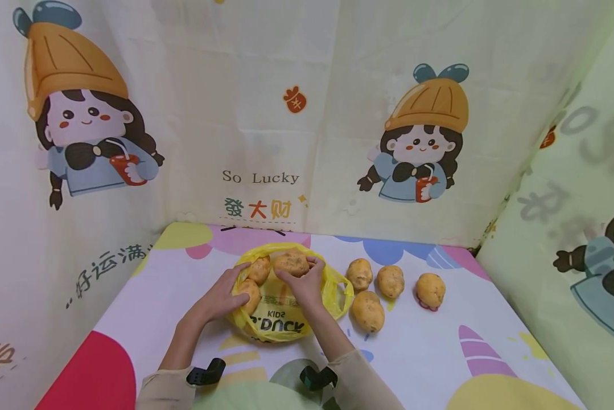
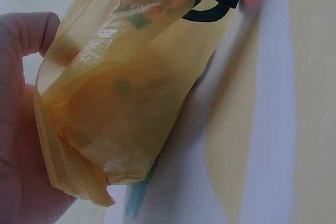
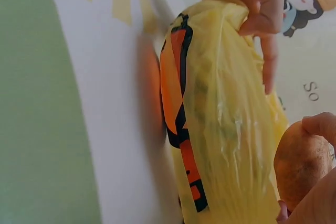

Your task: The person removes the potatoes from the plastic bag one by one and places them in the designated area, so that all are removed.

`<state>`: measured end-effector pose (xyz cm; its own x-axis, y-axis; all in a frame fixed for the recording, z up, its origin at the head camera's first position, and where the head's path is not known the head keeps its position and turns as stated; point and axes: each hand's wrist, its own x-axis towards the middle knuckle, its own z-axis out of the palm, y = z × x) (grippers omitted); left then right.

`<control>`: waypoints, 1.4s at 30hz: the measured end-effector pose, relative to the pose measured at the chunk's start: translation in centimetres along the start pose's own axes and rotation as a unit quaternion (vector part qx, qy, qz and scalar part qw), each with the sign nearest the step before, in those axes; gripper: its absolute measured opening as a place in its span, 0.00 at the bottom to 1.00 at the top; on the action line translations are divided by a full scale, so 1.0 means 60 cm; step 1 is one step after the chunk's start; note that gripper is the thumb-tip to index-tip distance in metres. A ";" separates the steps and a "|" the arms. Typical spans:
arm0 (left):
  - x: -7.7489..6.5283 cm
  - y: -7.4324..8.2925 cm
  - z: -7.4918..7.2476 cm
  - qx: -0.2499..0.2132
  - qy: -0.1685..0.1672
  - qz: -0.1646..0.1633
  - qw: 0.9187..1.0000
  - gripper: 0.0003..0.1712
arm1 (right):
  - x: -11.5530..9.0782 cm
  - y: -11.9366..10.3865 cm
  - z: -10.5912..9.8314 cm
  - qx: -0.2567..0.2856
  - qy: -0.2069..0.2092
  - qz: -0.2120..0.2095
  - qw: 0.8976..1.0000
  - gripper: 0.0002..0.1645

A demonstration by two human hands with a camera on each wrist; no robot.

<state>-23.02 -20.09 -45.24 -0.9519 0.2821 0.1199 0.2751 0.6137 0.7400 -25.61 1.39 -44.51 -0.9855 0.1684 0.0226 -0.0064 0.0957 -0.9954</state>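
Observation:
A yellow plastic bag (image 1: pixel 278 336) with dark lettering lies mouth-up on the table, its rim spread. My left hand (image 1: pixel 223 297) grips the bag's left rim, thumb over the inner side. In the left wrist view, that hand's curled finger and palm lie along the edge of the bag (image 2: pixel 121 98). Between the thumb and fingers of my right hand (image 1: pixel 305 282) is a brown potato (image 1: pixel 290 263), held over the bag's opening. Two more potatoes, an upper one (image 1: pixel 259 271) and a lower one (image 1: pixel 249 294), rest inside at the left.
Right of the bag, several potatoes sit on the patterned tabletop (image 1: pixel 409 341): a near one (image 1: pixel 367 312), two behind it and one farther right (image 1: pixel 431 290). The bag's handle loop (image 1: pixel 345 296) reaches toward them. A printed cloth (image 1: pixel 332 142) hangs behind the table and along both sides.

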 end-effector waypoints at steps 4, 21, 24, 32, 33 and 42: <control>0.001 -0.001 0.002 -0.002 0.000 0.000 1.000 0.48 | -0.012 -0.003 -0.011 -0.003 -0.012 -0.015 1.000 0.50; 0.005 -0.001 0.005 0.006 0.001 0.003 1.000 0.48 | -0.040 -0.008 -0.053 -0.095 -0.055 -0.105 0.988 0.48; 0.004 0.000 0.005 0.005 0.002 0.006 1.000 0.48 | -0.042 -0.006 -0.061 -0.132 -0.066 -0.130 0.981 0.47; 0.004 0.002 0.006 0.012 0.000 0.004 1.000 0.49 | -0.045 -0.010 -0.082 -0.195 -0.105 -0.178 0.959 0.48; 0.004 0.001 0.006 0.012 0.001 0.004 1.000 0.49 | -0.045 -0.011 -0.085 -0.199 -0.111 -0.181 0.957 0.48; 0.005 0.002 0.006 0.012 0.000 0.002 1.000 0.49 | -0.043 -0.021 -0.111 -0.252 -0.144 -0.220 0.931 0.47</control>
<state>-23.24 -19.66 -45.36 -0.9504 0.2858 0.1227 0.2829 0.6300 0.7232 -21.92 7.35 -42.71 -0.9117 -0.2589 0.3191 -0.4107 0.5536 -0.7244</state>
